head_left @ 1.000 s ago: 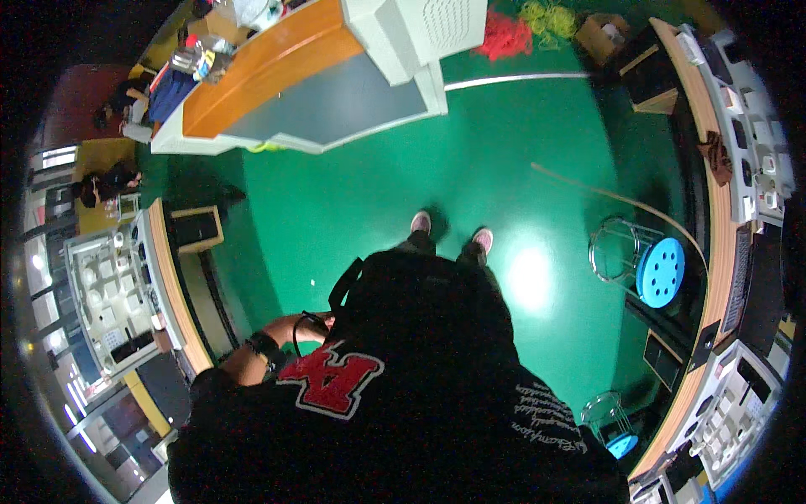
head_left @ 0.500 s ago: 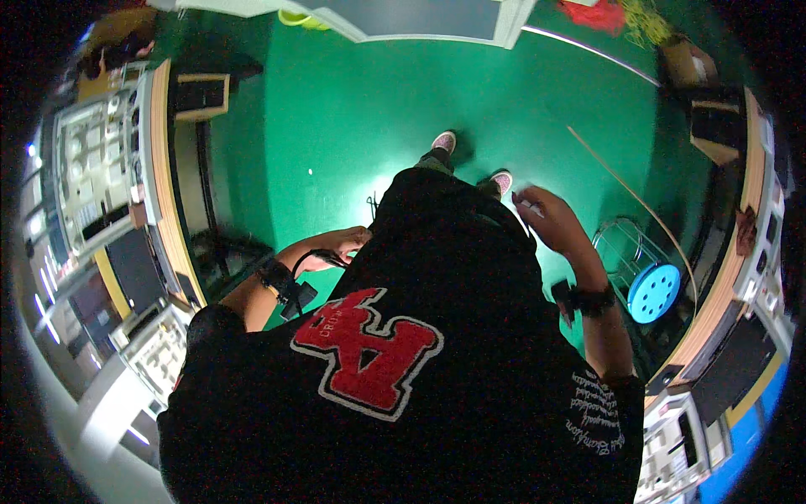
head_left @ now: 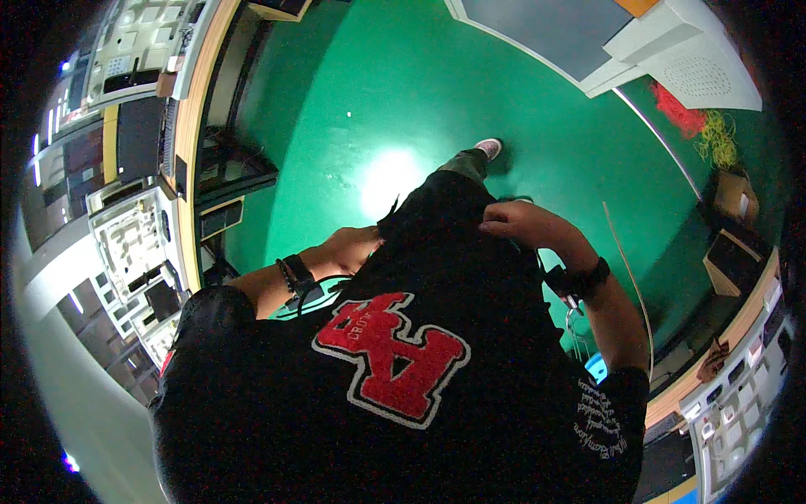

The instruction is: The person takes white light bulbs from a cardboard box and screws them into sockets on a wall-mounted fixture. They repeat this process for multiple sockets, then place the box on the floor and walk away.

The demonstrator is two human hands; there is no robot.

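Note:
My left hand (head_left: pixel 354 247) is at the left edge of my black T-shirt (head_left: pixel 478 328), curled closed with its fingertips against the cloth. At the front of the same shirt, my right hand (head_left: pixel 531 223) has its fingers bent and pinched onto the fabric; the undersides of both grips are hidden. A dark band with a small device (head_left: pixel 297 270) circles my left wrist, with a cable beside it. Another dark wrist device (head_left: pixel 574 281) is on my right wrist. One pink shoe (head_left: pixel 489 148) shows ahead on the green floor (head_left: pixel 403 76).
Workbenches with wooden edges (head_left: pixel 207 92) run along both sides, bearing pale moulded trays (head_left: pixel 130 244). A large grey-and-white machine (head_left: pixel 546 34) stands ahead. Red and yellow tangled strands (head_left: pixel 677 109) lie far right. A thin rod (head_left: pixel 625 252) and a partly hidden blue stool (head_left: pixel 597 366) are at my right.
My view has turned right, sliding the machine and floor items across. My right hand has come inward from beside the shirt onto its cloth. My left hand now meets the shirt's edge.

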